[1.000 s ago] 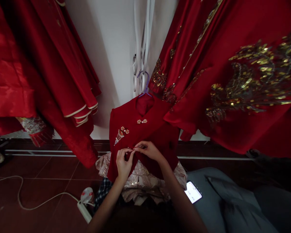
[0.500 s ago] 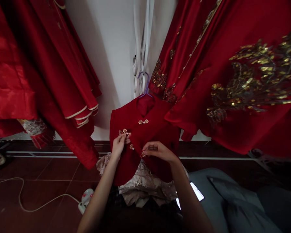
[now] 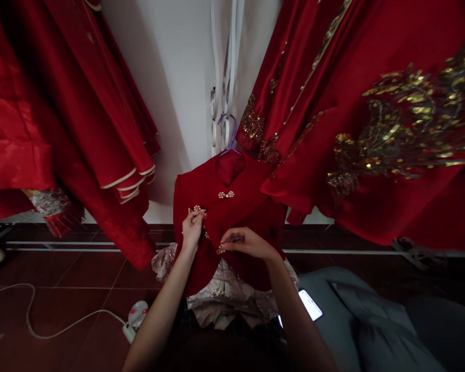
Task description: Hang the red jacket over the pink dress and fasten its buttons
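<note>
Beneath a purple hanger (image 3: pixel 232 139), right in front of you, hangs the red vest (image 3: pixel 236 214), set between two banks of red clothing, and both your hands are on its front. Your left hand (image 3: pixel 191 230) is up at the beaded brooch (image 3: pixel 197 208) on the left side, thumb and fingertips pressed together on it, one flower peeking out above them. Lower down and nearer the middle, your right hand (image 3: pixel 248 243) has thumb and finger pinched on a small beaded clasp (image 3: pixel 221 250) at the vest's front edge, the other fingers curled loosely.

Up by the neckline, a pair of beaded flowers (image 3: pixel 231 195) sits joined across the opening. Below the hem, your shiny pale ruffled cloth (image 3: pixel 232 297) spills out, folds catching the light.

Over to your right, a phone (image 3: pixel 310 306) glows on grey-blue fabric (image 3: pixel 337 297), partly tucked behind your forearm. Down on your left, a white power strip (image 3: pixel 129 332) trails its cord (image 3: pixel 96 311) across dark red floor tiles (image 3: pixel 81 274), with a round object (image 3: pixel 138 313) bearing red marks just beside it.

Red garments (image 3: pixel 96 103) with pale trim crowd in on your left; on the right, gold sequins (image 3: pixel 411 124) flash across a red gown (image 3: pixel 372 212). White scrolled metal (image 3: pixel 214 103) rises behind the hanger, against the pale wall (image 3: pixel 170 77).
</note>
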Demonstrator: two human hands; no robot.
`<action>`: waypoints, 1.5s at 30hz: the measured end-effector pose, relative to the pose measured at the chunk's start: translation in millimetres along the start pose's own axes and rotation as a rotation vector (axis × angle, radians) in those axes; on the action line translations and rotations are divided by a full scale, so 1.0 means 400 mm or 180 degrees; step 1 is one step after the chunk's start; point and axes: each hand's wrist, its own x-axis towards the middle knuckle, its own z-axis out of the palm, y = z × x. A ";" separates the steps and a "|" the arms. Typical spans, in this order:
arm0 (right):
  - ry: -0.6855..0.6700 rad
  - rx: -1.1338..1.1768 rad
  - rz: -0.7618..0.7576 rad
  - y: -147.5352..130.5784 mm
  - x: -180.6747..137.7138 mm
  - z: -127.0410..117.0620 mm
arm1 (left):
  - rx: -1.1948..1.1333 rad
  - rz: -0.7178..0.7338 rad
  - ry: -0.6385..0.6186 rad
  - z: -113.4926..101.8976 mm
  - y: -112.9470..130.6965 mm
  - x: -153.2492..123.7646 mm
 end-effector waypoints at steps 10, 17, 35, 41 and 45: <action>-0.0460 -0.0333 0.0307 -0.033 -0.046 -0.028 | 0.2235 0.2139 -0.1412 0.099 0.126 0.027; -0.0494 -0.0385 0.0312 -0.035 -0.056 -0.037 | 0.4102 0.3273 -0.1980 0.135 0.189 0.079; 0.2319 -0.0334 -0.0957 -0.125 0.176 -0.052 | 0.4686 0.4546 -0.2008 0.149 0.213 0.098; 0.3776 -0.1442 0.0025 -0.103 0.246 -0.078 | 0.5373 0.3888 -0.0659 0.114 0.232 0.115; 0.3782 -0.2171 0.0428 -0.071 0.211 -0.154 | 0.5375 0.3361 0.0198 0.092 0.268 0.132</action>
